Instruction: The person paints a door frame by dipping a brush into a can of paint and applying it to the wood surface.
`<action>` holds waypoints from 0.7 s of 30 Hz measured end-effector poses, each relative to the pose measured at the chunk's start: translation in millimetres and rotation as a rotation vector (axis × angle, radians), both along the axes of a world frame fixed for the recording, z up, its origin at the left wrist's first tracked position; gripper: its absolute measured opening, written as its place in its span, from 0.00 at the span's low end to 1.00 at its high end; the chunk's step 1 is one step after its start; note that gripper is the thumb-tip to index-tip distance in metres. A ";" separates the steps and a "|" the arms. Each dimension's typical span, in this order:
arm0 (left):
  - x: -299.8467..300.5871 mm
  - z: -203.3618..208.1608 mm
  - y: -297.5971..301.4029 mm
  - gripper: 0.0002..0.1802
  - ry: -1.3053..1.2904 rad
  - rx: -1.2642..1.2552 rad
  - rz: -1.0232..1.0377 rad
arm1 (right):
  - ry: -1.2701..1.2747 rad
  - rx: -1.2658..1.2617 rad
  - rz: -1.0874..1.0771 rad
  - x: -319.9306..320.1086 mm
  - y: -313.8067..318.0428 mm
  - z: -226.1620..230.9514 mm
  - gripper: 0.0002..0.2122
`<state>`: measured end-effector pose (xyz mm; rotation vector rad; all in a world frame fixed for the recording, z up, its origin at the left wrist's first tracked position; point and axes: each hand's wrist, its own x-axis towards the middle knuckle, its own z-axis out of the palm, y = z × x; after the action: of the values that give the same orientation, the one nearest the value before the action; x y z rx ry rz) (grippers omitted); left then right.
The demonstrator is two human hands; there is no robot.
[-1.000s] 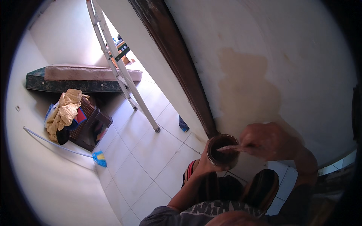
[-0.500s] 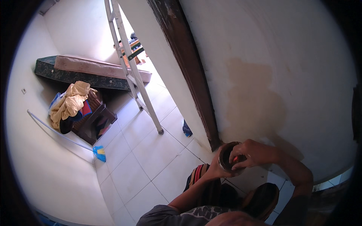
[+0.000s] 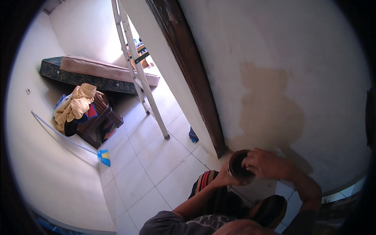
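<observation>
My left hand point(image 3: 224, 176) is wrapped round the near left side of a round, open-topped container point(image 3: 237, 166) with a pale rim and a dark inside. The container is tilted so that its mouth shows, but its contents are too dark to make out. My right hand point(image 3: 271, 163) is closed at the container's right rim, its bent fingertips inside the mouth. Whatever those fingers pinch is too small and dim to name. Both hands are low, beside the foot of a dark brown door frame point(image 3: 199, 76).
A pale wall point(image 3: 329, 102) stands close on my right. A metal ladder point(image 3: 150, 100) rests on the tiled floor point(image 3: 147, 180). Farther off are mattresses point(image 3: 88, 70), a dark wooden cabinet point(image 3: 103, 125) under tan cloth point(image 3: 76, 105), and a blue broom point(image 3: 103, 157) against the left wall.
My right hand has shifted slightly right, toward the container's rim. The orange-red bit seen by its fingers is hardly visible now. My left hand keeps its hold.
</observation>
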<state>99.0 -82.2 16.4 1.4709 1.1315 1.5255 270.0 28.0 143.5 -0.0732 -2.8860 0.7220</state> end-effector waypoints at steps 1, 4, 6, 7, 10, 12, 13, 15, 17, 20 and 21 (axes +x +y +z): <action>4.4 0.9 1.2 0.59 0.024 -0.009 0.004 | -0.001 -0.022 0.009 2.0 1.2 -3.7 0.07; 11.4 7.7 5.2 0.60 0.108 -0.020 0.006 | 0.054 -0.129 0.048 3.5 5.7 -5.1 0.08; 7.1 7.9 8.4 0.61 0.135 -0.006 0.001 | 0.095 -0.170 0.082 2.3 8.5 -4.2 0.08; 8.6 4.7 6.6 0.61 0.135 -0.012 -0.007 | 0.114 -0.126 0.067 1.4 8.4 -6.4 0.08; 13.5 2.2 5.5 0.62 0.033 -0.043 -0.015 | 0.148 0.010 0.003 3.3 7.3 -7.7 0.08; 16.0 4.1 7.1 0.62 0.071 -0.016 0.003 | 0.141 0.104 -0.060 9.7 6.2 -2.2 0.08; 16.3 0.8 6.8 0.62 0.077 0.000 0.019 | 0.138 0.085 -0.068 12.5 3.7 2.4 0.08; 19.7 -5.8 8.8 0.63 0.030 0.012 -0.003 | 0.103 0.031 -0.111 20.5 1.5 15.3 0.08; 19.9 0.1 11.6 0.63 -0.063 -0.003 -0.064 | 0.196 -0.003 -0.155 32.0 1.0 29.8 0.08; 10.7 -11.7 25.0 0.63 -0.031 0.067 -0.090 | 0.321 -0.100 -0.253 42.6 11.1 36.1 0.10; 7.6 -15.1 25.9 0.63 -0.027 0.086 -0.063 | 0.325 -0.101 -0.282 43.9 12.8 40.5 0.09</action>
<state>106.6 -56.3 1.2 1.5246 1.0058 1.5630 313.9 40.7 184.0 -0.3350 -2.4646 0.7461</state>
